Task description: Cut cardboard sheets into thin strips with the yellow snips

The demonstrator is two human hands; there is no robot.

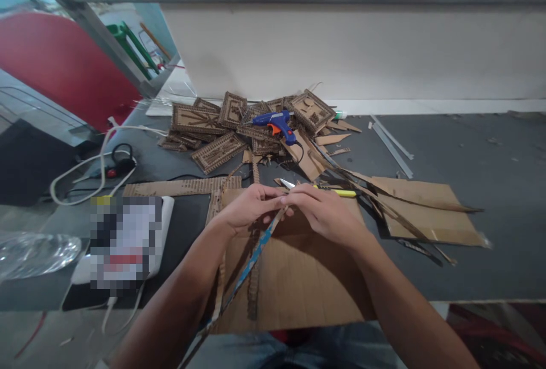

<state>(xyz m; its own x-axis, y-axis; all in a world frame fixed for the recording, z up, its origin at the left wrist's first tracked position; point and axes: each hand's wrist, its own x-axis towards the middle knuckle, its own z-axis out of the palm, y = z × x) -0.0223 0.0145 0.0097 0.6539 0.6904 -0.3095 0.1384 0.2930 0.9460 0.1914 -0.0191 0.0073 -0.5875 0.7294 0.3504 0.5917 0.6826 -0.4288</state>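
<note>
Both hands meet over a large brown cardboard sheet (315, 278). My left hand (251, 207) pinches the upper end of a thin cardboard strip (258, 252) with blue patches, which hangs down toward the lower left. Closed on the same end, my right hand (322, 210) touches the left fingertips. Just beyond the fingers lies a yellow cutter (345, 193), its metal tip pointing left. A narrow corrugated strip (253, 295) rests on the sheet beneath the blue-patched one.
A blue glue gun (275, 121) lies on piled corrugated panels (209, 119) at the back. Cardboard pieces (430, 210) and long strips are at right. A phone (128, 238), white cables (102, 158) and a plastic bottle (38, 252) are at left.
</note>
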